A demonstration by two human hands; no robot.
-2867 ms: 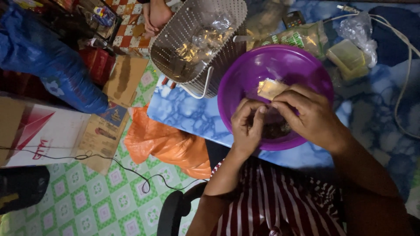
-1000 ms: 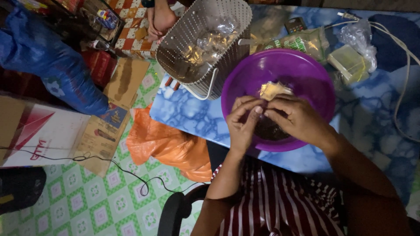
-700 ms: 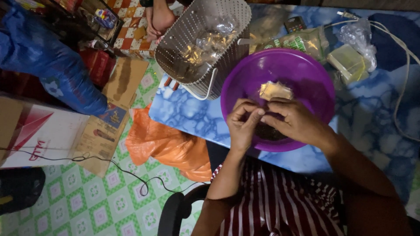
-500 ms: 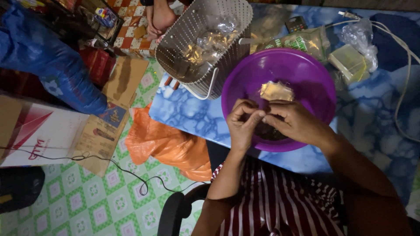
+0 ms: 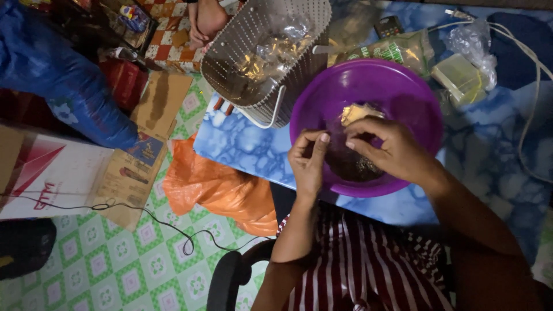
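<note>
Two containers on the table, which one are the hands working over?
The purple bowl: both the left hand and right hand sit over its near rim. The perforated grey basket lies tipped, further off and untouched.

green-patterned floor (image 5: 115,270), blue-mottled table (image 5: 242,150) — dim light
</note>
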